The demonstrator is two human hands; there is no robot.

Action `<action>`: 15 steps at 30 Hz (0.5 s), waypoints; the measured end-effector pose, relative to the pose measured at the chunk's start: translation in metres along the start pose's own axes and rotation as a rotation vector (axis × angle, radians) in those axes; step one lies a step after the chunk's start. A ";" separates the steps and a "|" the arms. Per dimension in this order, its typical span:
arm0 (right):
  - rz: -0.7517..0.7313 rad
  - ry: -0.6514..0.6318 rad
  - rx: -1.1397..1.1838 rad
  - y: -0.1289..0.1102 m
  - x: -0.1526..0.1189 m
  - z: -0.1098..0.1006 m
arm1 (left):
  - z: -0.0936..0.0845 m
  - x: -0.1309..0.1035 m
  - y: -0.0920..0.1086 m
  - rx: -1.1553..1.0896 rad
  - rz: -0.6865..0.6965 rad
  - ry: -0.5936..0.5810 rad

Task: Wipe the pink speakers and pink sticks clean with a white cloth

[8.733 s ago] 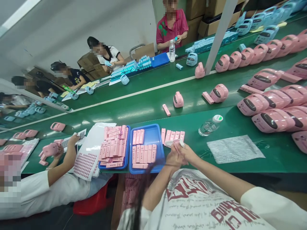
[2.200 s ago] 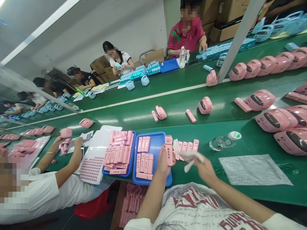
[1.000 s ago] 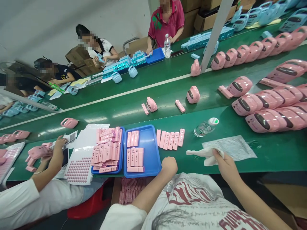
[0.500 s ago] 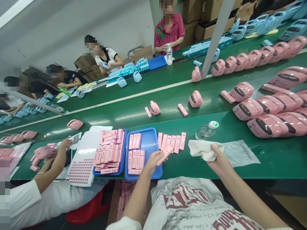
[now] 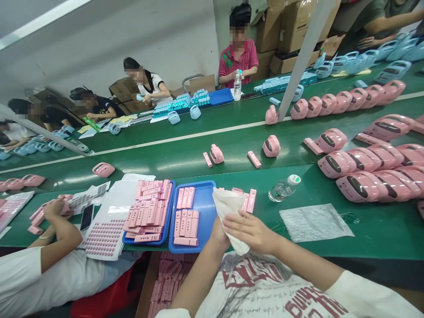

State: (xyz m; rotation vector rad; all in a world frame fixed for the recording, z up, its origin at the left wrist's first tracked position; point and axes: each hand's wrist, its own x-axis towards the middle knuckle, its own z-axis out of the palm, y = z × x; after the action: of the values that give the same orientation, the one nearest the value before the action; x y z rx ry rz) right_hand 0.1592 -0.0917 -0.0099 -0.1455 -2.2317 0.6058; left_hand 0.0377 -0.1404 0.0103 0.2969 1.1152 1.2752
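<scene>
A white cloth [image 5: 228, 201] is pressed between my two hands, in front of my shirt. My right hand [image 5: 250, 230] lies over the cloth with its fingers bent across it. Behind the cloth, my left hand [image 5: 217, 234] is closed around a slim pink plastic piece, which the cloth now hides. Similar pink pieces [image 5: 252, 201] lie on the green table just beyond, partly covered by the cloth. To the left, a blue tray [image 5: 206, 216] holds several pink pieces in two groups.
A second blue tray [image 5: 168, 229] is piled with pink pieces. A clear bottle [image 5: 281, 190] and a flat plastic sheet [image 5: 316, 223] lie to the right, near rows of pink housings [image 5: 361, 187]. A co-worker's arm [image 5: 62, 225] is at the left.
My right hand has brought the cloth leftward onto the pink piece in my left hand. The flat sheet on the table now shows fully.
</scene>
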 end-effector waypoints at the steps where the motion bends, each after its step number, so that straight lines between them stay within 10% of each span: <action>1: 0.124 0.099 0.034 0.008 -0.001 -0.005 | -0.001 0.000 -0.001 -0.006 -0.014 -0.040; 5: 0.917 0.819 0.329 0.045 0.000 -0.040 | -0.001 -0.004 -0.004 -0.045 0.014 -0.292; 8: 1.102 1.059 0.553 0.052 0.003 -0.057 | 0.006 -0.003 -0.004 -0.119 0.032 -0.349; 11: 0.974 0.907 0.446 0.033 0.001 -0.052 | 0.017 0.002 -0.005 -0.246 -0.060 -0.265; 15: 0.336 0.323 0.099 -0.003 -0.006 -0.031 | 0.024 0.008 -0.014 -0.244 -0.217 -0.141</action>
State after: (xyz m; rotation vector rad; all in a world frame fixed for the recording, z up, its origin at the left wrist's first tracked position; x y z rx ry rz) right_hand 0.1862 -0.0841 0.0048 -0.5370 -1.8724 0.8094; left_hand 0.0641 -0.1292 0.0081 0.0789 0.8379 1.1634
